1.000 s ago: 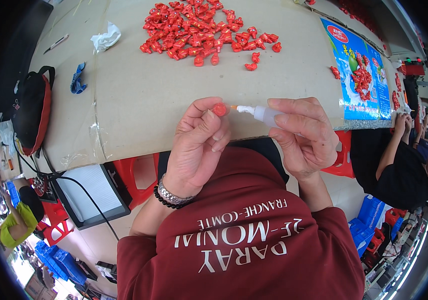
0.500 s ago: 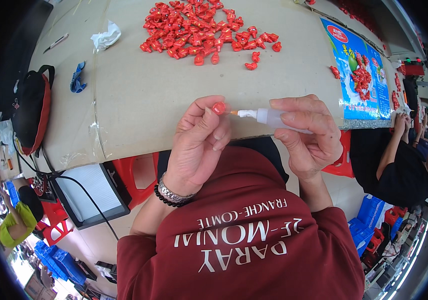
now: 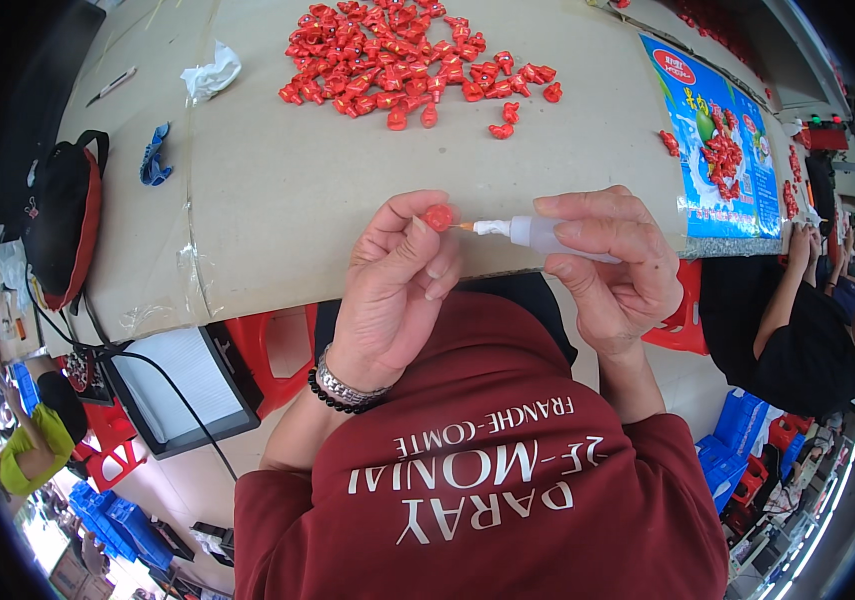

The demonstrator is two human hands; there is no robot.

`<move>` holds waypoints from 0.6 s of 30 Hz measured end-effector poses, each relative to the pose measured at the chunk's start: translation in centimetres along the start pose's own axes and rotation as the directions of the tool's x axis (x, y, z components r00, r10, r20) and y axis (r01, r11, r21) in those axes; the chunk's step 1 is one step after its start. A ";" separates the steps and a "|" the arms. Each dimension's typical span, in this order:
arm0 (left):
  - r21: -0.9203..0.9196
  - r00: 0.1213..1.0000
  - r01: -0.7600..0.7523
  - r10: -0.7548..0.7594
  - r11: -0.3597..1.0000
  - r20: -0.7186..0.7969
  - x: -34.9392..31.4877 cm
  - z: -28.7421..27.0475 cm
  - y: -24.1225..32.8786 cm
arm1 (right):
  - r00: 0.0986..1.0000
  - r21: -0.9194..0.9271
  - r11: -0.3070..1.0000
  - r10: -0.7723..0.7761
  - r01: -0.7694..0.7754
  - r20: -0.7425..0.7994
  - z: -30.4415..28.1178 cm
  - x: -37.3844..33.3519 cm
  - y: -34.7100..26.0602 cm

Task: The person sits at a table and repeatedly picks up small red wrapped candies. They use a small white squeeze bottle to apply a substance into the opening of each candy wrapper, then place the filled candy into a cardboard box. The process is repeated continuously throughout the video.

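Observation:
Between thumb and forefinger, my left hand (image 3: 395, 275) pinches a small red figurine (image 3: 437, 217), its rounded end facing up. My right hand (image 3: 623, 262) grips a translucent white squeeze bottle (image 3: 540, 235) lying sideways. White wrapping surrounds the bottle's neck, and its thin orange-brown nozzle (image 3: 468, 227) points left at the red piece. The tip is at or very close to the piece; contact cannot be made out. Beyond my hands, a heap of small red figurines (image 3: 368, 60) with gold and dark details lies on the table.
The table (image 3: 278, 210) is covered in taped cardboard. A crumpled tissue (image 3: 213, 72), a pen (image 3: 112, 86), a blue strip (image 3: 156, 156) and a black-red bag (image 3: 73, 215) lie left. At right, more red pieces rest on a blue printed sheet (image 3: 693, 120). Another person (image 3: 788, 310) sits further right.
The bottle has shifted slightly left, bringing its nozzle closer to the red figurine. The figurine has turned a little in my left fingers.

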State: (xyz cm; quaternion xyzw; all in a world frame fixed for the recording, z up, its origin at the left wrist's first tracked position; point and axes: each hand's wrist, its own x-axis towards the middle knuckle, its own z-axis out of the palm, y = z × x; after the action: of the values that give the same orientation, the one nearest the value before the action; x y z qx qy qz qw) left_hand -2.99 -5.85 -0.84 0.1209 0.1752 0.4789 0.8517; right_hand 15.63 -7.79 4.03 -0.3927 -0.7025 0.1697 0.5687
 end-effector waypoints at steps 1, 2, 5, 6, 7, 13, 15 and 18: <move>0.002 1.000 -0.002 0.002 1.000 -0.004 0.0 0.1 0.0 | 1.000 -0.001 1.000 0.004 -0.004 -0.002 0.0 0.0 0.0; 0.004 1.000 -0.004 0.004 1.000 -0.008 0.0 0.1 0.0 | 1.000 -0.003 1.000 0.001 -0.001 -0.002 0.0 0.0 0.0; 0.016 1.000 -0.014 0.014 1.000 -0.007 0.0 0.1 0.0 | 1.000 -0.003 1.000 -0.010 0.010 -0.003 -0.1 0.1 0.0; 0.030 1.000 -0.021 0.021 0.999 -0.012 0.0 0.1 0.0 | 1.000 -0.002 1.000 -0.015 0.015 -0.004 -0.1 0.0 0.0; 0.044 0.999 -0.028 0.029 0.999 -0.017 0.0 0.0 0.0 | 1.000 0.000 1.000 -0.020 0.020 -0.005 -0.1 0.0 0.1; 0.112 0.997 -0.051 0.057 0.992 -0.049 -0.1 0.4 0.1 | 0.999 -0.031 0.999 -0.035 0.036 0.020 -0.4 -0.2 0.2; 0.122 0.997 -0.059 0.065 0.991 -0.048 -0.1 0.4 0.1 | 0.999 -0.041 0.999 -0.033 0.034 0.027 -0.4 -0.2 0.2; 0.110 0.997 -0.076 0.079 0.991 -0.025 -0.1 0.1 0.1 | 0.998 -0.057 0.997 -0.046 0.049 0.040 -0.5 -0.1 0.2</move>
State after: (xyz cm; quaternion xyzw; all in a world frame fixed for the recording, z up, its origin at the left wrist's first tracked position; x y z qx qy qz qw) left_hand -3.12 -5.92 -0.71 0.1670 0.2088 0.5030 0.8219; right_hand 16.16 -7.82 3.92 -0.3889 -0.7271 0.1431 0.5474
